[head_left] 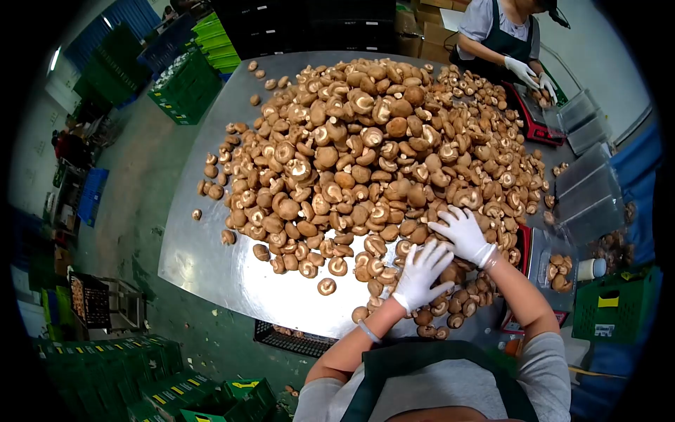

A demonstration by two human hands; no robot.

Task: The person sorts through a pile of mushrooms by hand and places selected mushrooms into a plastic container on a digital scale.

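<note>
A large heap of brown shiitake mushrooms covers most of a shiny metal table. Both my hands wear white gloves and lie on the near right side of the heap. My left hand rests palm down on the mushrooms, fingers spread. Just beyond it and to the right, my right hand also touches mushrooms with its fingers apart. Neither hand visibly grips anything, though the palms are hidden. A clear plastic tray with some mushrooms sits to the right of my right forearm.
Across the table, a co-worker has gloved hands over a red scale. Clear plastic containers stand along the right edge, near a white jar and a green crate. A black crate sits below the table's front edge.
</note>
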